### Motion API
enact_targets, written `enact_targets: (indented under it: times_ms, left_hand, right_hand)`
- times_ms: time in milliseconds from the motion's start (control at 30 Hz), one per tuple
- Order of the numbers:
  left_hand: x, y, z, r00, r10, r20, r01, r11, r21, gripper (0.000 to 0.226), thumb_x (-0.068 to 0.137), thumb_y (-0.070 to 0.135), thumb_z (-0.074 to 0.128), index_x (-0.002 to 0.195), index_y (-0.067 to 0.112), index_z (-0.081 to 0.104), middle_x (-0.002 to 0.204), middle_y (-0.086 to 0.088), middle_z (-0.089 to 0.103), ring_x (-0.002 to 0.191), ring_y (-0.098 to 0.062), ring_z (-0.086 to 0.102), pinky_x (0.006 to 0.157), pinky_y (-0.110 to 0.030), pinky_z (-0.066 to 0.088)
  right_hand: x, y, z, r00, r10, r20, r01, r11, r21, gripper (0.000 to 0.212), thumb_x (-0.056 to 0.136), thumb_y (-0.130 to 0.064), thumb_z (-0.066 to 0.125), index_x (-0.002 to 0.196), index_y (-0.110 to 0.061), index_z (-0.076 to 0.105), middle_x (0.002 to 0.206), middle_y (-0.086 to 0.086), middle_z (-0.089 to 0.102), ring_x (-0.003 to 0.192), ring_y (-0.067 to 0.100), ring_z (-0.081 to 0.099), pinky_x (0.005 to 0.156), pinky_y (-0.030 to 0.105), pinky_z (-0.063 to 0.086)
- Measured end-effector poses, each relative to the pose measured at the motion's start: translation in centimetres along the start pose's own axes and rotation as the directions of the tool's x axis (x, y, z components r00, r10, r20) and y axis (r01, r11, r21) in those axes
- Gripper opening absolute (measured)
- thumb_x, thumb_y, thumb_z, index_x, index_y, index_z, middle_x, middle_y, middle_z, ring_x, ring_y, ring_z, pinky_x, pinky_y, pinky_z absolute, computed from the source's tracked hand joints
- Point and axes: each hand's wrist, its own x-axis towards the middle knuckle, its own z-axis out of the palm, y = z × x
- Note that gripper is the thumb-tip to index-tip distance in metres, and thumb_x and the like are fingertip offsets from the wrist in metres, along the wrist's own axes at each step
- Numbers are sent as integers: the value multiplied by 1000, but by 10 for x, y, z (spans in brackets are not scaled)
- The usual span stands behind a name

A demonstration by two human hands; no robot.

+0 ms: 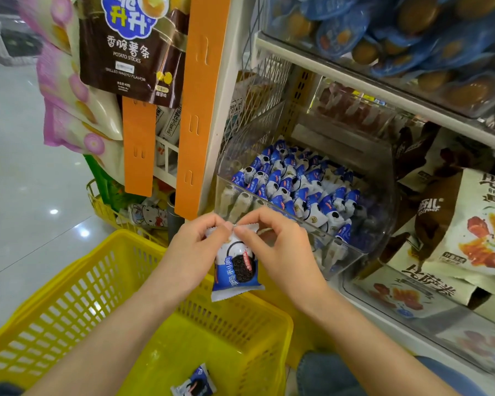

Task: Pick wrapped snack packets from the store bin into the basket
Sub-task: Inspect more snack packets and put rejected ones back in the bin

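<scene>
While both hands meet above the yellow slotted plastic basket (69, 295), they share one blue-and-white wrapped cookie packet (236, 267), which hangs upright over the basket's far rim. The left hand (196, 244) pinches the packet's crimped top edge between thumb and forefinger, and the right hand (275, 241) pinches the same edge just beside it, its other fingers curled. A second blue-and-white packet (195, 385) lies flat on the basket floor. Behind the hands, the clear plastic shelf bin (352, 252) holds a heap of matching blue-and-white packets (295, 184). Orange hanging strips (200, 110) carry a brown potato-stick bag (129, 50) to the left, and cream snack bags (469, 221) fill the shelf to the right.
</scene>
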Motion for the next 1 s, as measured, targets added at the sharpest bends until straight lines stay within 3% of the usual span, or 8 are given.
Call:
enact_targets:
  times_ms: [133,300,400,467,600,767,867,1000]
  left_hand:
    - [2,-2,3,999,-46,-28,47,998,36,19,93,28,51,77,22,59,75,5,65,75,-8,62,73,-32,50]
    - [3,-7,4,987,-110,-118,137,960,246,24,97,38,39,85,21,51,81,-3,62,75,-18,61,71,-38,51]
    - [2,4,3,946,-318,64,324,935,-147,50,98,47,23,89,17,61,81,-8,70,72,-21,68,65,-31,57]
    - [1,6,0,939,-312,144,342,891,-298,52,95,52,24,100,19,63,88,-8,73,78,-21,71,63,-27,56]
    - [3,8,-2,959,-283,16,267,880,-394,27,95,28,47,104,11,66,96,-9,73,84,-17,68,73,-32,54]
    - [4,8,-2,967,-236,-91,201,935,-292,18,93,17,52,86,25,66,78,9,74,75,-8,68,80,-32,51]
    - [2,9,-1,986,-168,-13,159,955,-250,24,93,15,49,87,28,68,83,8,74,77,-6,69,78,-28,52]
    - [1,2,3,998,24,-59,-22,999,26,23,92,16,52,109,32,52,101,15,63,85,5,60,68,-9,45]
  right_hand:
    - [2,-1,-4,998,-44,-53,36,991,-132,19,86,-27,62,72,-38,56,62,-19,56,62,0,51,56,10,38]
    - [6,1,-18,983,4,-183,-4,1000,-1,6,87,-21,61,82,-24,62,71,-12,64,64,-2,58,57,8,42]
    - [3,0,-18,988,-103,-118,95,992,-78,7,85,-15,64,83,-22,64,85,-9,65,80,2,60,71,16,49]
    - [-1,0,-16,981,-194,-22,189,971,-145,4,84,-12,65,83,-15,66,91,-4,63,87,4,58,76,23,49]
    - [-7,1,-12,945,-281,165,319,902,-290,9,86,-22,61,87,-15,66,101,-4,61,97,6,56,81,26,48]
    - [-5,-3,-10,997,71,23,-71,997,2,13,88,-27,59,100,-26,53,91,-12,60,85,0,59,75,15,50]
    - [1,-3,-11,939,336,74,-344,906,246,23,90,-28,53,111,-19,48,96,-5,61,78,4,64,71,25,57]
    - [4,-6,-12,884,424,199,-467,773,430,25,91,-13,55,114,-2,52,96,11,65,67,11,63,61,27,57]
